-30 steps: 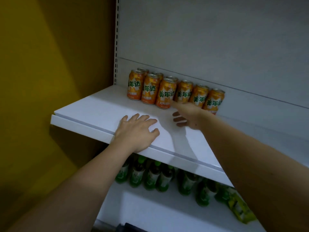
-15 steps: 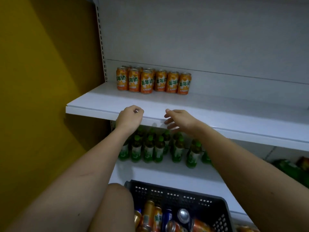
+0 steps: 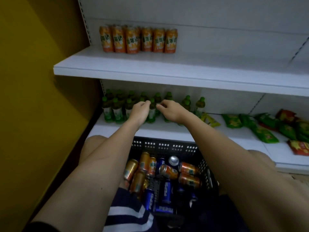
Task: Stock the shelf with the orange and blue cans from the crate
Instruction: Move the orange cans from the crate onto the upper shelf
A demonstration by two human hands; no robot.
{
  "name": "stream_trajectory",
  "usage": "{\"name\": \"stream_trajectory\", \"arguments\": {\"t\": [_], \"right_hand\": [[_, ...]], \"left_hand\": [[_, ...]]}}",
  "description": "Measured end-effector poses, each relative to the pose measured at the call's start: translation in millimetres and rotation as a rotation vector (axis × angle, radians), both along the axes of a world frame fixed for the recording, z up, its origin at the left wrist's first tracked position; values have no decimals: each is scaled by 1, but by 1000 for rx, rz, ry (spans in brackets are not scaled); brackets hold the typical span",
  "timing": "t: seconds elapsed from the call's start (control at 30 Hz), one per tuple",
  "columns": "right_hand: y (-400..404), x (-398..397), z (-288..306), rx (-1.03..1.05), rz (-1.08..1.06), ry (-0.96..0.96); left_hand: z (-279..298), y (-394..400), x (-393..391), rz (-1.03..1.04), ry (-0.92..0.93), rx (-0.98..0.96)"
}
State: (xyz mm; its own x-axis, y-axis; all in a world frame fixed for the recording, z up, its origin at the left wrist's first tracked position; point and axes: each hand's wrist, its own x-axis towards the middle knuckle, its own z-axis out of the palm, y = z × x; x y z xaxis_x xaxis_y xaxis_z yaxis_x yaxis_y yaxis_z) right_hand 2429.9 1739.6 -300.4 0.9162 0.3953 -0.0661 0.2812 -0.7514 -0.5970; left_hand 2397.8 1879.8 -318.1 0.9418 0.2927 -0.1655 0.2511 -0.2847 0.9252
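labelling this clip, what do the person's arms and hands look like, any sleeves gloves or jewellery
Both forearms are bare to the frame's edge: no gloves, watch or rings visible on the left hand or the right hand. A dark sleeve edge shows at the left arm near the bottom corner. Between the arms is dark clothing with white stripes.

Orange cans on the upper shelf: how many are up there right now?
6 in the front row, upright, side by side at the left end of the upper shelf, from to. More may stand hidden behind.
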Motion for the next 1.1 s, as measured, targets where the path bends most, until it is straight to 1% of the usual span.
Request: {"name": "stream_trajectory", "arguments": {"t": [0.17, 0.27, 0.37, 0.43, 0.5, 0.57, 0.67, 0.77, 0.9, 1.03, 1.1], "right_hand": [[-18, -16, -53, -3, -58, 104], [-28, -26, -93, 34, -120, 192], [-41, -46, -148, 87, -203, 302], [-52, -65, -191, 30, -242, 401], [-58, -76, -229, -88, -239, 509], [-58, -82, -243, -147, -184, 550], [-56, -75, -258, -180, -153, 565], [-56, -68, -278, -266, -167, 561], [-52, -53, -300, -344, -151, 494], [-41, -38, -324, -465, -31, 370], [-33, -29, -337, -536, 47, 346]], "left_hand": [[-54, -23, -18, -21, 127, -5], [-96, -37, -28, -24, 208, -31], [-149, -57, -51, -36, 353, -40], [-188, -70, -75, -78, 493, -49], [-222, -80, -88, -112, 601, -78], [-234, -82, -92, -146, 624, -97], [-249, -75, -82, -146, 633, -115], [-268, -61, -74, -46, 691, -154], [-292, -52, -55, 60, 767, -212], [-315, -51, -35, 73, 821, -271], [-326, -50, -28, 96, 851, -289]]}}
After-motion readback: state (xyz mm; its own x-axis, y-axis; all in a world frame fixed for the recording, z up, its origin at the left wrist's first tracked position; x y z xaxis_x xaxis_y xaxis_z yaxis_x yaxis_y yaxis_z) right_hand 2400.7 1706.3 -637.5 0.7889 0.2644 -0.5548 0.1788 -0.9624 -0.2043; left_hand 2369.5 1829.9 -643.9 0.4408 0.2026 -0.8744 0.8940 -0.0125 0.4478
